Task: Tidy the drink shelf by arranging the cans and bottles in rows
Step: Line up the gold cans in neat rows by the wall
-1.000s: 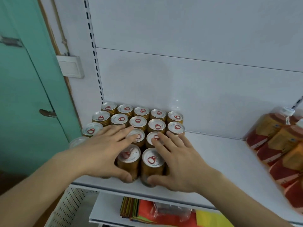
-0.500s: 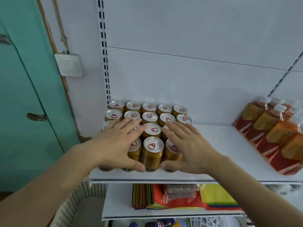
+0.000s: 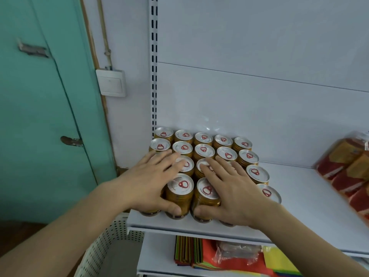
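Several gold cans [image 3: 203, 149] with silver tops and red pull tabs stand packed in rows at the left end of the white shelf [image 3: 299, 198]. My left hand [image 3: 151, 182] lies flat over the front-left cans, its thumb pressed against the side of a front can [image 3: 180, 186]. My right hand [image 3: 229, 192] lies flat over the cans beside it, with its thumb against the neighbouring front can [image 3: 206, 191]. Both hands have straight fingers resting on the can tops. Two cans [image 3: 257, 172] at the right edge of the block are uncovered.
Orange-red drink pouches [image 3: 343, 166] lean in a row at the shelf's right end, with bare shelf between them and the cans. A lower shelf holds coloured sheets [image 3: 199, 254]. A white perforated basket [image 3: 107, 248] stands below left, beside a green door [image 3: 40, 116].
Both hands stay flat on the front cans. My right hand has slid a little left, uncovering two cans at the block's right edge. The view has turned leftward.
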Motion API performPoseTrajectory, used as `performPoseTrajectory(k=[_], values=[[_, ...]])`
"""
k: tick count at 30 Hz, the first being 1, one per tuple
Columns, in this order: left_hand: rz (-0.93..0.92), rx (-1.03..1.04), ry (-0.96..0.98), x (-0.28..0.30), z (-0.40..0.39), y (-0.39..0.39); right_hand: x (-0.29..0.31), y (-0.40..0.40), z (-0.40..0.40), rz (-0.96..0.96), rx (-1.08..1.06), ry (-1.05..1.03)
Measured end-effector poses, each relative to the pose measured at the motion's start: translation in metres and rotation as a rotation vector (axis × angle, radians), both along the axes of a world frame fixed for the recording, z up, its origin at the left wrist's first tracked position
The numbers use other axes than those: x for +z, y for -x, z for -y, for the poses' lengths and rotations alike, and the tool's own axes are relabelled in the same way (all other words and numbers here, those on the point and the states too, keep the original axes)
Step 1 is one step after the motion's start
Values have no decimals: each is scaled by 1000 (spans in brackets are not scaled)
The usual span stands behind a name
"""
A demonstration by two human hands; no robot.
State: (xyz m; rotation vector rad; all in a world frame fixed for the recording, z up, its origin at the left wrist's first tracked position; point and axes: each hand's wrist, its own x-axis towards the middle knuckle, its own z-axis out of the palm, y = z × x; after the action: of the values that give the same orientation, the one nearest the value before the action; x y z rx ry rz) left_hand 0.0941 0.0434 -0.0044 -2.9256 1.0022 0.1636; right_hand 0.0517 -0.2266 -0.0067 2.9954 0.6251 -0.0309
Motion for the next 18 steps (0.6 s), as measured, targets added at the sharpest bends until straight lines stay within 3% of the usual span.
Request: performPoseTrajectory(k=[4,6,15,18], values=[[27,144,272,8,-31,2,14,-8,-32,12,70,-62],[-33,183,302,2,-47,1,16,-14,-56,-1,127,-43],[-254,188,439,-25,-48,-2,7,-29,-88,-62,105,18],[-282,129,653,-34,-54,-4,14,-26,-87,-127,81,-12]])
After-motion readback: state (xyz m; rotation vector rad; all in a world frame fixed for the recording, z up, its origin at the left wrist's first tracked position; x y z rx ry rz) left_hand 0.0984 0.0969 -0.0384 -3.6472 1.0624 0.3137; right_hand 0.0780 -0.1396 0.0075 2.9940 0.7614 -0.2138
